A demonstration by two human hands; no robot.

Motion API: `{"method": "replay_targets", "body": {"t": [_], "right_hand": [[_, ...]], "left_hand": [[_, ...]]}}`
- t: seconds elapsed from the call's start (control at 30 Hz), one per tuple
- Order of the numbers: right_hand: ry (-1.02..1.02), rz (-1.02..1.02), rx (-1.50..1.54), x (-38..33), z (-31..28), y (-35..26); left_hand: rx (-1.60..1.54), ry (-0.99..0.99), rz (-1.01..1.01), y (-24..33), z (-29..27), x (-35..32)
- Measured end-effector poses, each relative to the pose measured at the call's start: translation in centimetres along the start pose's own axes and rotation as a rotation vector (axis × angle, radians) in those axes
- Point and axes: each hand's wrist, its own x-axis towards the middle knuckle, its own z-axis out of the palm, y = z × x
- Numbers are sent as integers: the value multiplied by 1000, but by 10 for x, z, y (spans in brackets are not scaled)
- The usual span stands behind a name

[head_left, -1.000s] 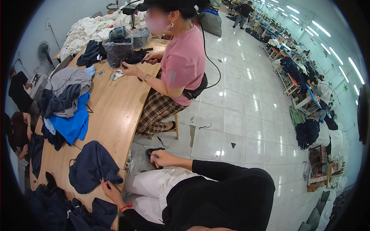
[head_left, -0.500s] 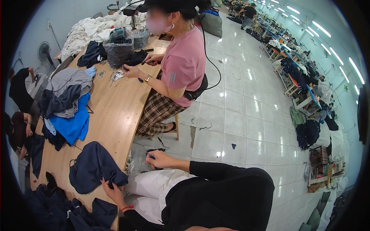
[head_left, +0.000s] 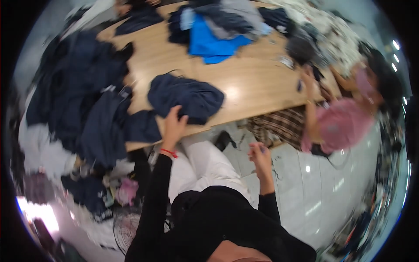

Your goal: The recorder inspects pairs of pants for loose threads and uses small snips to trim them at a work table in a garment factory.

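A bunched navy garment [head_left: 185,97] lies at the near edge of the wooden table, a thin cord looped out at its far side. My left hand [head_left: 174,129], with a red band at the wrist, is closed on the garment's near edge; the fingertips are slightly blurred. Over the floor, right of my lap, my right hand [head_left: 262,160] is held up away from the cloth. Its fingers curl round a small blue thing, mostly hidden, whose kind I cannot make out.
Navy garments [head_left: 83,94] heap over the table's left end. Blue and grey clothes [head_left: 220,37] lie at the far side of the wooden table [head_left: 262,74]. A co-worker in a pink shirt [head_left: 345,124] sits at the right. A fan [head_left: 126,229] stands at lower left.
The view has swung left, so the table now runs across the top and the co-worker appears at the right. My left hand stays at the garment; my right hand remains closed, apart from it.
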Motion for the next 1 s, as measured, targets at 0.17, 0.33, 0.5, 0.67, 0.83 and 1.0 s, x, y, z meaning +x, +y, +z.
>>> {"method": "replay_targets", "body": {"t": [0.17,0.33,0.5,0.67,0.83,1.0], "right_hand": [[126,51,-245,10,-19,35],[33,-462,-452,80,28,7],[70,-597,-806,176,97,-31],[222,-791,-1034,240,102,-26],[380,-929,-982,242,117,-6],[403,-912,-1131,235,126,-9]], "left_hand": [[195,-84,22,5,-31,-75],[615,-225,18,-12,-46,-110],[787,-295,5,-21,-43,-118],[747,-393,-72,-32,-32,-112],[759,-578,-187,-58,-30,-107],[782,-670,-281,-63,-23,-104]]}}
